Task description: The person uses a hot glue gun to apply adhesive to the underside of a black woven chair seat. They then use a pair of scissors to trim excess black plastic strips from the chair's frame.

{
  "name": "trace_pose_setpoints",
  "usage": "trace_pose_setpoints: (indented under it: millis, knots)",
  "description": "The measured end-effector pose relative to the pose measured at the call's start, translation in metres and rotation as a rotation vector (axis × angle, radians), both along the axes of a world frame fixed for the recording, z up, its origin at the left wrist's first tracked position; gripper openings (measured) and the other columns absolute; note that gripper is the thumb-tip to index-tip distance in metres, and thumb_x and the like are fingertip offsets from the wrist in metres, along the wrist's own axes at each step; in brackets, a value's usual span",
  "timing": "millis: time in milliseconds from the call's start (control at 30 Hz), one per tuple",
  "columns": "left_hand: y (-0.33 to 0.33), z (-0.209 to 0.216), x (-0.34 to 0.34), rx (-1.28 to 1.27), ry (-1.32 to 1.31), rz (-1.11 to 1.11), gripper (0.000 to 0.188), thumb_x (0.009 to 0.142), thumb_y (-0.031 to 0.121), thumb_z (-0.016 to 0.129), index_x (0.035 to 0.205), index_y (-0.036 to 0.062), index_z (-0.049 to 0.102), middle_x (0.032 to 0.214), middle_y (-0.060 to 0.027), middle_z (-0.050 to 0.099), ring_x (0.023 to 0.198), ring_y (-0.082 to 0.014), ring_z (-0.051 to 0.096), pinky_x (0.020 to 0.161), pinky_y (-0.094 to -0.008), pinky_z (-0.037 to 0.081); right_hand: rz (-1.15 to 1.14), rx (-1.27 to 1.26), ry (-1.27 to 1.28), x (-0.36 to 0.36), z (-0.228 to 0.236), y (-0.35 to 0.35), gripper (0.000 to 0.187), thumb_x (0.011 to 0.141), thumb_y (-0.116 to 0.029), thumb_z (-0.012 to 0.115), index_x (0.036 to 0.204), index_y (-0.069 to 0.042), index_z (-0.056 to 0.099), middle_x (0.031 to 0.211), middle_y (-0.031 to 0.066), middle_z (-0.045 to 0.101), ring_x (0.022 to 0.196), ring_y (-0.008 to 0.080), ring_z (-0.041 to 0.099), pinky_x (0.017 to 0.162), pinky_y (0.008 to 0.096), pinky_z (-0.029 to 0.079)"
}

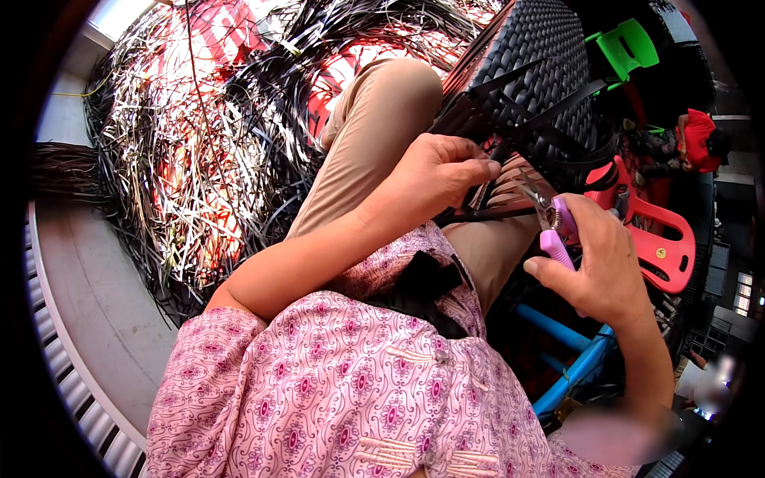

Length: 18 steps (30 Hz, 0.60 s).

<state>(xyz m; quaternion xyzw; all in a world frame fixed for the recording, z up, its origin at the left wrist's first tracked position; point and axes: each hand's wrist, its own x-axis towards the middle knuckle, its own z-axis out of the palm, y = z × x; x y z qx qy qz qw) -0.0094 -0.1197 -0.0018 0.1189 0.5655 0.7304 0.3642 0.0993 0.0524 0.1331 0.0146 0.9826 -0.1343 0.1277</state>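
Note:
A dark grey woven wicker piece (542, 64) leans across my lap, with loose black flat strips (558, 111) hanging from its lower edge. My left hand (438, 171) is closed at that edge, thumb and forefinger pinched on a thin dark strip, partly hidden by the fingers. In my right hand (604, 251) are spring-loaded snips (555, 245) with lilac handles. Their blades are apart and point toward the strips near my left fingertips, without touching that hand.
A big tangled heap of black plastic strips (215, 159) covers red ground at the left. Near my right hand stand a red plastic chair (665, 247) and blue tubes (586, 362). Farther off are a green chair (629, 49) and a person in red (700, 142).

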Motion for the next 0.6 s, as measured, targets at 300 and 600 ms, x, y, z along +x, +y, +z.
trace_pose_setpoints:
  millis: [300, 600]
  knots:
    - [-0.017, 0.013, -0.003, 0.205, -0.359, -0.120, 0.018, 0.093, 0.019, 0.063, 0.089, 0.0022, 0.070, 0.054, 0.0058, 0.047, 0.043, -0.0028, 0.035, 0.044, -0.0206, 0.024, 0.066, 0.574, 0.748, 0.016, -0.068, 0.004, 0.071, 0.063, -0.028, 0.084, 0.123, -0.004, 0.055, 0.102, 0.0074, 0.056, 0.093, 0.0261, 0.055, 0.083, 0.0415, 0.041]
    - [-0.016, 0.019, -0.006, 0.325, -0.491, -0.135, 0.017, 0.094, 0.017, 0.062, 0.090, 0.0020, 0.069, 0.052, 0.0058, 0.043, 0.043, -0.0037, 0.035, 0.044, -0.0207, 0.026, -0.027, 0.717, 0.854, 0.009, -0.099, 0.000, 0.073, 0.065, -0.036, 0.084, 0.126, -0.008, 0.056, 0.107, 0.0063, 0.056, 0.096, 0.0237, 0.054, 0.085, 0.0402, 0.037]
